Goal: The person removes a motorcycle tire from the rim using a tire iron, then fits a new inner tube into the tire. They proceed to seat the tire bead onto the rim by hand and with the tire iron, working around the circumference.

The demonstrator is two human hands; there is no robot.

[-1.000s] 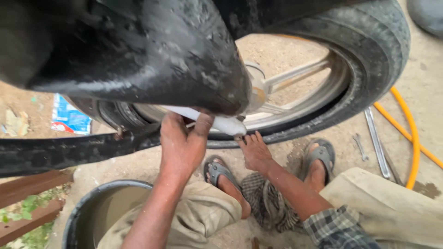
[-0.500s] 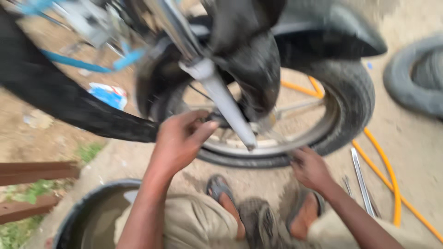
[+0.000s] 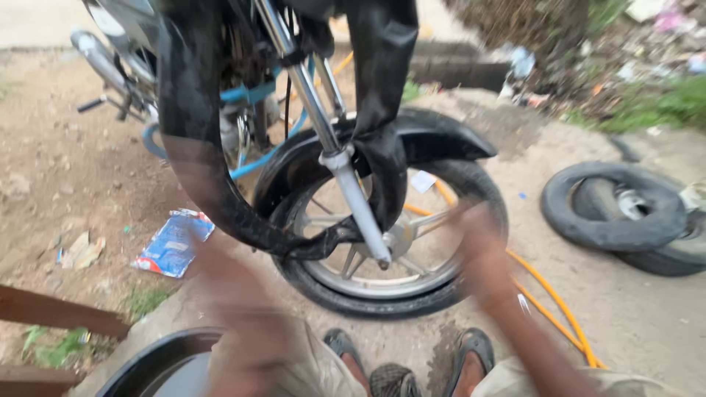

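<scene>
A motorcycle's front wheel stands in front of me, with a silver fork leg and a black mudguard. A limp black inner tube hangs in a loop over the fork and across the spokes. My left hand is a blur low on the left, just below the tube's bottom bend. My right hand is blurred at the wheel's right side, over the tyre. Neither hand's fingers can be made out. My sandalled feet rest just below the wheel.
A loose tyre lies on the dirt at the right. An orange hose runs from behind the wheel to the lower right. A blue packet lies at the left, with a black tub and wooden planks at bottom left.
The view has pulled back and up, showing the whole wheel. Both hands have come away from the hub and fork end, and now sit lower and wider apart, blurred by motion.
</scene>
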